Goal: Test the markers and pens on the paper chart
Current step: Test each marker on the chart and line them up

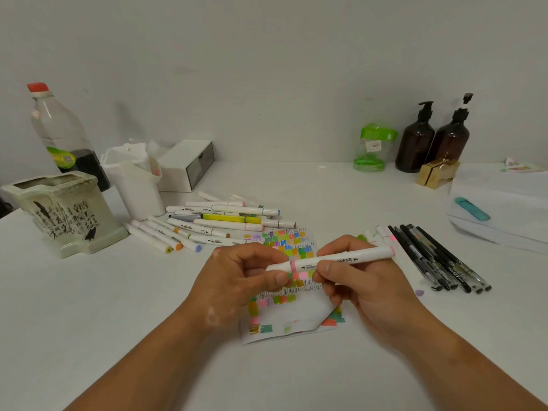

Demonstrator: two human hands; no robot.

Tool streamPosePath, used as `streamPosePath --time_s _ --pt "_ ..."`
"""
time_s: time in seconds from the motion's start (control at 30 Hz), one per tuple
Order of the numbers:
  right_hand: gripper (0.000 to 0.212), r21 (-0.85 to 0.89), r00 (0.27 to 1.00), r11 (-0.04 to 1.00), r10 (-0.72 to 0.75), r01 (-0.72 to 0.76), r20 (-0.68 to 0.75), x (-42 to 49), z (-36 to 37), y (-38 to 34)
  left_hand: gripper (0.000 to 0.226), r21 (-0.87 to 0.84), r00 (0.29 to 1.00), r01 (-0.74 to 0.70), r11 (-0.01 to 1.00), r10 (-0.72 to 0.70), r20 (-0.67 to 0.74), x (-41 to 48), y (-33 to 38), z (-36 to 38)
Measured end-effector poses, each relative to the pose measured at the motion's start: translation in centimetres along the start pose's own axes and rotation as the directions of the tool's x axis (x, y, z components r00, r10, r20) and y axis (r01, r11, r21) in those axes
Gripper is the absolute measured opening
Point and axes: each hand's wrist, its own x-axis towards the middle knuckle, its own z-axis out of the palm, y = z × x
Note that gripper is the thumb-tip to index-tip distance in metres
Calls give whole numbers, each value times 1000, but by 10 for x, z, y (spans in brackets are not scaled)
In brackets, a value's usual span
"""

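While our left hand [246,277] pinches one end of the white marker [355,256], our right hand [367,286] curls round its barrel, held level over the paper chart [296,318], loose markers [213,223] back-left, black pens [439,259] right.

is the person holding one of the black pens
No, the left hand and right hand both grip a white marker, while the black pens lie on the table right of the paper chart.

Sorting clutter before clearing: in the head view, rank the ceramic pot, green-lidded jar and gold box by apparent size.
1. Largest: ceramic pot, though it is nearest the camera.
2. Then: green-lidded jar.
3. Smallest: gold box, only slightly under the jar.
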Motion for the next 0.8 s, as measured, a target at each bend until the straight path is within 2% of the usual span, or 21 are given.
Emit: streamPosePath --time_s 0.27,0.47,0.7,0.8 --pt "21 -54 1000 998 -9 10 19 -2 1 -2 23 -16 999 -46 999 46 26 -3 1 2" --pt "22 -22 999 1000 -6 7 38 1 1 4 23 -15 994 -104 994 104 12 -3 0 2" --pt "33 -30 999 999 45 -46 -31 7 -6 10 15 -5 994 -38 999 37 -104 6 -7 1" --pt "35 -251 995 965 60 -79 -79 1 -6 7 11 0 983 0 1000 0 -181 -14 6 -25"
